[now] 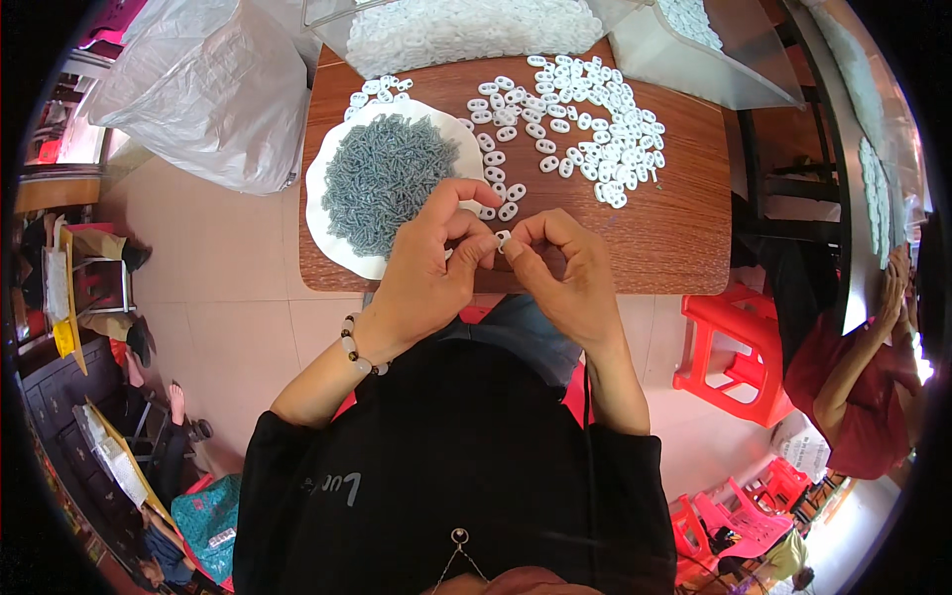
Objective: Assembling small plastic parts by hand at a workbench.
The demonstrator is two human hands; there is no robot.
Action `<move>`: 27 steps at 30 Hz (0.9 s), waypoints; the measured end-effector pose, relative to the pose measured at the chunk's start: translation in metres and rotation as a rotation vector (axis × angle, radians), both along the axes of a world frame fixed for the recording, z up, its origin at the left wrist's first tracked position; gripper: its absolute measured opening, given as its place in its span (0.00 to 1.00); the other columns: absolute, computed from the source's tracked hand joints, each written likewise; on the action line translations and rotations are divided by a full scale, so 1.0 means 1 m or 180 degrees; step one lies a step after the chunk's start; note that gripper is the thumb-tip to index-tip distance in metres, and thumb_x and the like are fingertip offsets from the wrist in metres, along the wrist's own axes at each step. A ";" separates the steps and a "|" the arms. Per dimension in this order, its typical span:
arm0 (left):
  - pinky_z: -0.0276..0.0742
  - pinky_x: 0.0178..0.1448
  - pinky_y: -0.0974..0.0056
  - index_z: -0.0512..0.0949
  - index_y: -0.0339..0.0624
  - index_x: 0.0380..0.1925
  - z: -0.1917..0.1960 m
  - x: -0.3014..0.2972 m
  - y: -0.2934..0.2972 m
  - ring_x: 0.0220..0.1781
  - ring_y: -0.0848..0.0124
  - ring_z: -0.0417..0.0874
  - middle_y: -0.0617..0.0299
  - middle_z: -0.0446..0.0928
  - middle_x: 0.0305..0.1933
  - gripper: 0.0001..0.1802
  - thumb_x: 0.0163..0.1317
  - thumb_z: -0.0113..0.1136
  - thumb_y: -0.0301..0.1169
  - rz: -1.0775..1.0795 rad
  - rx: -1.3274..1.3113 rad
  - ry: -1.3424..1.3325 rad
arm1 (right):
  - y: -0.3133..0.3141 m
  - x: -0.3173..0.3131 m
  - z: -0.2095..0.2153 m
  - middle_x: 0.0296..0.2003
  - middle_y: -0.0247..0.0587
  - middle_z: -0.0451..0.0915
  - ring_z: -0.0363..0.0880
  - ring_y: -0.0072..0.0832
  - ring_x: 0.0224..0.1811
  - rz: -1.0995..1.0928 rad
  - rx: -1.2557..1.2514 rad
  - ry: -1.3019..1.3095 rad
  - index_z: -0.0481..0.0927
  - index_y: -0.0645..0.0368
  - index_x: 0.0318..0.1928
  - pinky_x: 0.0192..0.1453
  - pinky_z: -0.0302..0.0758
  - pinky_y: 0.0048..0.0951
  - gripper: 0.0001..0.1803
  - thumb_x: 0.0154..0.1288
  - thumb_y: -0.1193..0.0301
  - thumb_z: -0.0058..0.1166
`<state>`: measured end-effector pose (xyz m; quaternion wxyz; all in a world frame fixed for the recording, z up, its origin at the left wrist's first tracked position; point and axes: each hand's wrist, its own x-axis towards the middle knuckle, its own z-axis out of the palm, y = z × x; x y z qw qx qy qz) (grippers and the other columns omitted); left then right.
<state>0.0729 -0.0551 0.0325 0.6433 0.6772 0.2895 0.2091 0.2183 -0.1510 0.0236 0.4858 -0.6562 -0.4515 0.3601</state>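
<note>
Just above the table's near edge, my hands meet fingertip to fingertip. My right hand (573, 278) pinches a small white oval piece with two holes (503, 239) between thumb and fingers. Close against it, my left hand (426, 263) has its thumb pressed to a bent finger, with the index finger raised; what lies in that pinch is hidden. Beside the left hand, a white wavy-rimmed plate (319, 223) bears a heap of small grey-blue rod-like parts (389, 178). Loose white two-hole pieces (620, 149) are spread beyond my hands, and a few (377, 91) lie behind the plate.
Clear bins of white pieces (476, 28) (694, 50) stand at the back of the brown table (674, 243). A translucent plastic bag (213, 99) is at the left. A red stool (734, 352) stands right, near another person in dark red (858, 397).
</note>
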 end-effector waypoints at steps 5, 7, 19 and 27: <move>0.69 0.35 0.71 0.66 0.38 0.45 -0.002 0.002 0.000 0.26 0.76 0.74 0.61 0.74 0.21 0.14 0.60 0.50 0.17 0.0112 0.0096 -0.0074 | 0.001 0.003 -0.001 0.26 0.29 0.75 0.70 0.13 0.30 0.0124 0.0097 -0.0232 0.75 0.64 0.32 0.34 0.67 0.17 0.05 0.62 0.75 0.55; 0.66 0.39 0.76 0.65 0.38 0.47 0.000 0.000 0.002 0.30 0.81 0.71 0.68 0.72 0.25 0.12 0.65 0.53 0.22 -0.0057 0.0024 0.0071 | 0.001 0.003 -0.002 0.27 0.29 0.75 0.70 0.13 0.30 0.0141 0.0098 -0.0231 0.75 0.64 0.32 0.34 0.67 0.17 0.05 0.62 0.75 0.55; 0.72 0.38 0.74 0.70 0.36 0.48 -0.003 0.010 0.004 0.31 0.81 0.74 0.64 0.77 0.29 0.12 0.71 0.45 0.32 0.0148 -0.0483 -0.0342 | -0.001 -0.003 0.006 0.25 0.22 0.72 0.64 0.07 0.27 -0.0434 -0.0041 0.0991 0.76 0.61 0.32 0.29 0.60 0.13 0.04 0.65 0.74 0.53; 0.69 0.37 0.76 0.75 0.33 0.43 -0.005 0.006 0.004 0.31 0.81 0.72 0.63 0.78 0.32 0.14 0.71 0.43 0.32 0.0159 -0.0835 -0.0378 | -0.002 -0.004 0.007 0.26 0.22 0.72 0.65 0.08 0.28 -0.0554 0.0193 0.1069 0.76 0.61 0.32 0.31 0.61 0.12 0.04 0.65 0.74 0.53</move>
